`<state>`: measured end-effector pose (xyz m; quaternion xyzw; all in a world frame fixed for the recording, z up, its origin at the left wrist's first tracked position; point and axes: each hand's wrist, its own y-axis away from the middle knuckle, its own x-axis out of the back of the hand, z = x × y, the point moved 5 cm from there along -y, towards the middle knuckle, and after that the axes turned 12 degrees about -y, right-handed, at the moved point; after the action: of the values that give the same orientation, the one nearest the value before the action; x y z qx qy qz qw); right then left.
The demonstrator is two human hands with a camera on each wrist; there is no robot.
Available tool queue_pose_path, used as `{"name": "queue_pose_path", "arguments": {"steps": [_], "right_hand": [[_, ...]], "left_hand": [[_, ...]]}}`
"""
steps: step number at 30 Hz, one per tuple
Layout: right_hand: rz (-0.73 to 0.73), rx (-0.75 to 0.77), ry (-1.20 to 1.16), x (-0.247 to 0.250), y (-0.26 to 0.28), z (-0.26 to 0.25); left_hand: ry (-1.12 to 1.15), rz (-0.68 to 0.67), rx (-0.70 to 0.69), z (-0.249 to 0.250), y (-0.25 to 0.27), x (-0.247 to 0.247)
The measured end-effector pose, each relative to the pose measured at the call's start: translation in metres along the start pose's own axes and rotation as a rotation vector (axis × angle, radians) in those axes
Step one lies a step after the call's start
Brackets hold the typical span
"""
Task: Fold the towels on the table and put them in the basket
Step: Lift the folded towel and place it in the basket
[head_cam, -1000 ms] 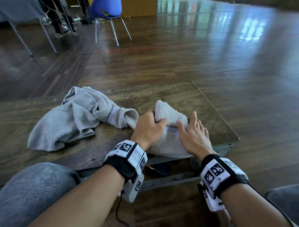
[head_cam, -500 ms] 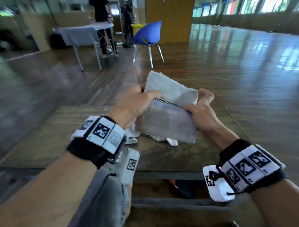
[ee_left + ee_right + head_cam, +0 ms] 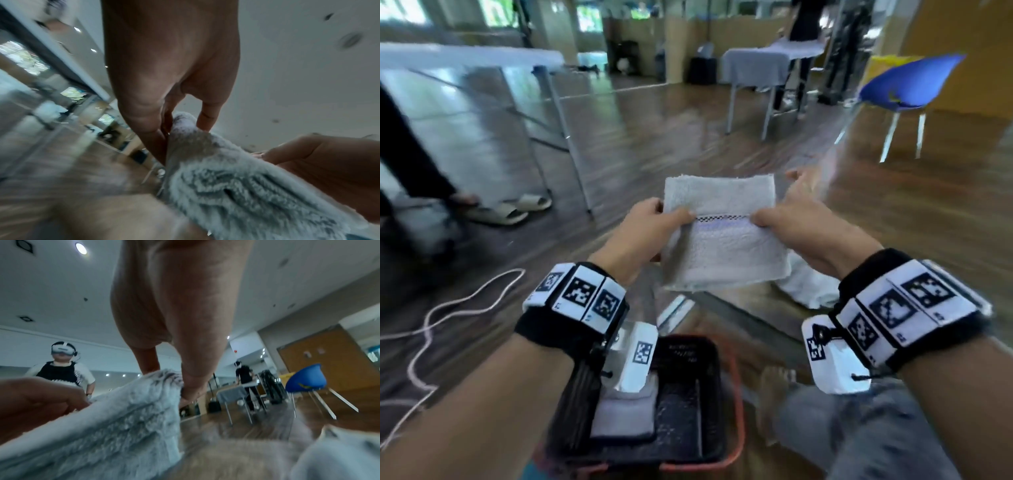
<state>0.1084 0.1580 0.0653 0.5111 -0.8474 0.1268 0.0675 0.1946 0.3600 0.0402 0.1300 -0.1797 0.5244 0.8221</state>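
Hands up in mid-air: left hand (image 3: 650,233) & right hand (image 3: 796,222) each pinch a side edge of folded towel (image 3: 722,240), thumbs on top. Basket (image 3: 736,394) sits below w/ another folded towel (image 3: 625,416) inside.

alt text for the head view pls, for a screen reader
Both hands hold a folded white towel in the air, left hand and right hand pinching opposite edges at its checkered stripe. Below it a dark basket with an orange rim sits on the wooden floor, one folded towel already inside. Background is motion-blurred: tables, a blue chair.
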Motion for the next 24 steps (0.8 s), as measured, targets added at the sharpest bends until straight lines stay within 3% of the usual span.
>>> {"name": "queue_pose_path", "arguments": {"steps": [3,6,8,10,13,16,24], "right_hand": [[-0.087,-0.111,0.069,-0.077,0.002,0.049],[-0.249,-0.281,-0.007,-0.141,0.016,0.116],[-0.341,-0.382,-0.007,-0.173,0.03,0.161],[-0.392,-0.458,0.032,-0.195,0.041,0.205],[-0.463,-0.61,0.13,-0.211,0.054,0.267],[-0.48,-0.728,0.256,-0.212,0.063,0.314],[-0.483,-0.885,0.311,-0.207,0.064,0.38]], "left_hand": [[-0.026,-0.044,0.12,-0.082,0.003,0.026],[-0.023,-0.037,0.283,-0.169,0.007,0.032],[-0.098,0.003,0.37,-0.224,0.012,0.028],[-0.175,-0.062,0.413,-0.274,0.014,0.011],[-0.212,-0.235,0.521,-0.337,0.016,-0.027],[-0.222,-0.317,0.558,-0.379,0.009,-0.07],[-0.363,-0.5,0.641,-0.445,-0.025,-0.147]]}}
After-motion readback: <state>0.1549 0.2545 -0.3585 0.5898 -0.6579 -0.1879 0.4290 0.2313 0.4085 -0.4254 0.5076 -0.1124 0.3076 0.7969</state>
